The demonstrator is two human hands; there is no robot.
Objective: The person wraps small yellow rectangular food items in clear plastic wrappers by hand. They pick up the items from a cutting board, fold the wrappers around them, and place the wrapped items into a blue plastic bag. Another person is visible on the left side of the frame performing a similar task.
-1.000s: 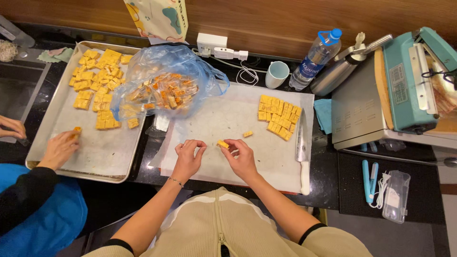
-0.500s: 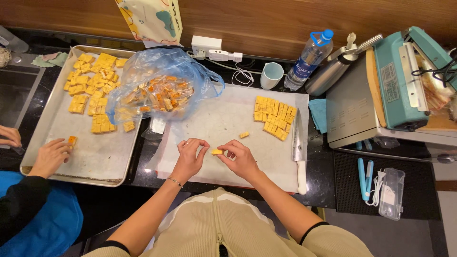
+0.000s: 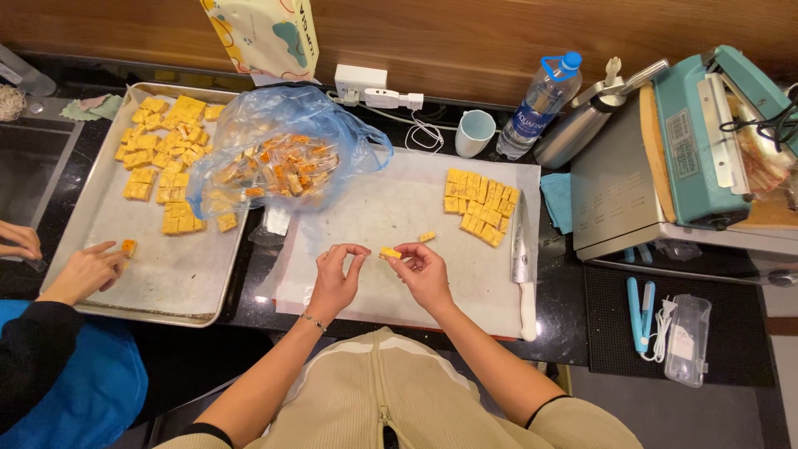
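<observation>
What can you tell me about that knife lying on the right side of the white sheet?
The knife lies flat along the right edge of the white sheet, blade toward the wall, pale handle toward the person. The blade looks like shiny metal, broad and straight. No hand touches it. The block of cut yellow squares sits just left of its blade.

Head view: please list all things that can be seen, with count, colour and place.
cut block of squares: one, yellow, on white paper
loose square: one, yellow, on paper
knife: one, paper's right edge
plastic bag: one, blue, holds wrapped pieces
metal tray: one, left, with yellow squares
cup: one, pale
water bottle: one, clear
sealing machine: one, teal, right
co-worker's hand: on tray
left hand: empty
right hand: pinches yellow piece
</observation>
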